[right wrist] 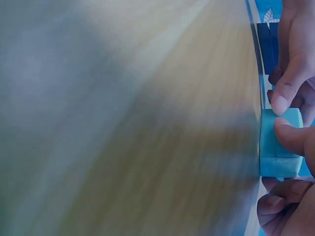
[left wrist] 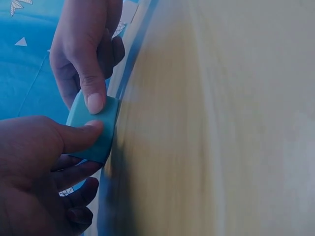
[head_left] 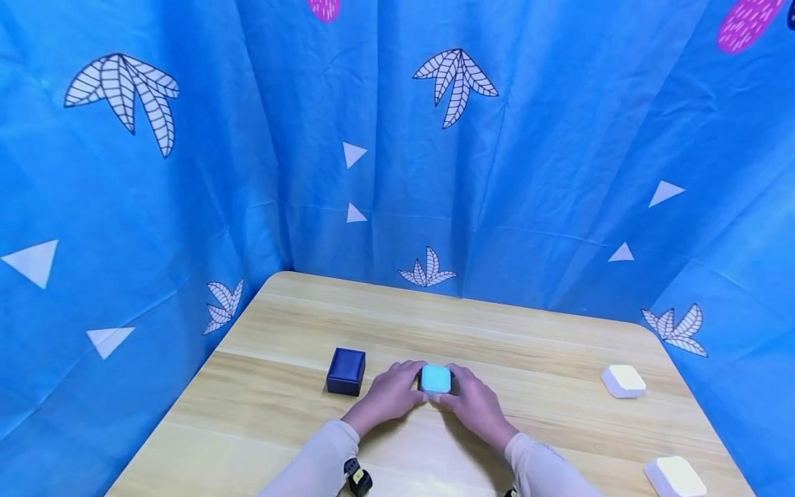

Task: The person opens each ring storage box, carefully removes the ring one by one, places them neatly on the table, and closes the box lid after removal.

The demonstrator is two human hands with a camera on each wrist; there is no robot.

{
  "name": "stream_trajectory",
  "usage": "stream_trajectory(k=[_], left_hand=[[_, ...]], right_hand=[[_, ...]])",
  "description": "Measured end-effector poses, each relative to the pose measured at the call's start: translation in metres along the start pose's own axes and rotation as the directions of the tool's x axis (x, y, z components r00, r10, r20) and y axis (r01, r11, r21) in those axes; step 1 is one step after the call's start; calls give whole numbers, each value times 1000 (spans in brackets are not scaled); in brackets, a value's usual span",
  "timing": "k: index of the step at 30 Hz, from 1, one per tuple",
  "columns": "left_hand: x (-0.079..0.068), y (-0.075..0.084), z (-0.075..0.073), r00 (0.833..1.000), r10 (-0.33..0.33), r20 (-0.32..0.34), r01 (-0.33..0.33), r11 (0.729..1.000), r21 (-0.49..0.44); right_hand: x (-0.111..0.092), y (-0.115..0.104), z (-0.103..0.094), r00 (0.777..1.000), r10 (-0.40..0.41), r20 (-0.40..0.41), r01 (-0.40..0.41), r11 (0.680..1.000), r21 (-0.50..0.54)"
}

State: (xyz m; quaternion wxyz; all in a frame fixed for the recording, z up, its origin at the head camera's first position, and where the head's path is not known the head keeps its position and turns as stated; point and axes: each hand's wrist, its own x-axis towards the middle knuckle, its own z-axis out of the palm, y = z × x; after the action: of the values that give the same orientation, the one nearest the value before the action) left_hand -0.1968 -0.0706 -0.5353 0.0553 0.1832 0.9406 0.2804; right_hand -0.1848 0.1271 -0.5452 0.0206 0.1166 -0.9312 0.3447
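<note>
A small turquoise box with rounded corners (head_left: 436, 379) is at the middle of the wooden table, between the two hands. My left hand (head_left: 391, 393) grips it from the left, and my right hand (head_left: 475, 402) grips it from the right. Both thumbs press on the box's near face, their tips close together, as the left wrist view shows on the turquoise box (left wrist: 93, 130). Fingers curl around its sides and far side, partly hidden. In the right wrist view a seam runs across the box (right wrist: 280, 158) close to one end.
A dark blue square box (head_left: 346, 371) stands just left of my left hand. Two white rounded boxes, one farther back (head_left: 624, 381) and one nearer (head_left: 675, 476), lie at the table's right side. Blue patterned curtain (head_left: 397, 172) hangs behind the wooden table (head_left: 248, 428).
</note>
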Motion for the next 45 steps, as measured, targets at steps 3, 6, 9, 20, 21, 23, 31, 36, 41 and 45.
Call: stream_trajectory(k=[3,6,9,20,21,23,31,36,41,45], left_hand=[[0,-4,0,1000,-6,-7,6,1000,-3],[-1,-8,-1,1000,-12,-12,12,1000,-11],[-2,-11,-5,1000,-14,-13,14,1000,-24],[-4,-14,-11,1000,-10,-20,9,999,-50],[-4,-14,-11,1000,-16,-16,15,998,-56],[-5,-13,-12,1000,-27,-7,27,997,-73],[-6,-14,-12,998,-61,-1,60,991,-115],[-5,-15,-9,998,-56,-19,53,992,-118],[-5,-18,-7,996,-62,-61,53,990,-132],[-3,-21,-6,992,-58,-112,40,988,-151]], right_hand=[[2,-2,3,1000,-9,2,9,1000,-4],[5,-4,7,1000,-19,-2,19,1000,-15],[8,-9,10,999,-32,-7,31,999,-23],[13,-15,12,1000,-17,4,17,999,-35],[14,-15,12,1000,-16,13,16,999,-31],[15,-14,10,999,-9,39,9,1000,-1],[19,-3,1,986,-22,166,-21,966,257],[20,3,0,983,-23,182,-32,954,298],[18,5,0,986,-22,163,-25,959,281],[16,6,0,989,-21,145,-19,963,268]])
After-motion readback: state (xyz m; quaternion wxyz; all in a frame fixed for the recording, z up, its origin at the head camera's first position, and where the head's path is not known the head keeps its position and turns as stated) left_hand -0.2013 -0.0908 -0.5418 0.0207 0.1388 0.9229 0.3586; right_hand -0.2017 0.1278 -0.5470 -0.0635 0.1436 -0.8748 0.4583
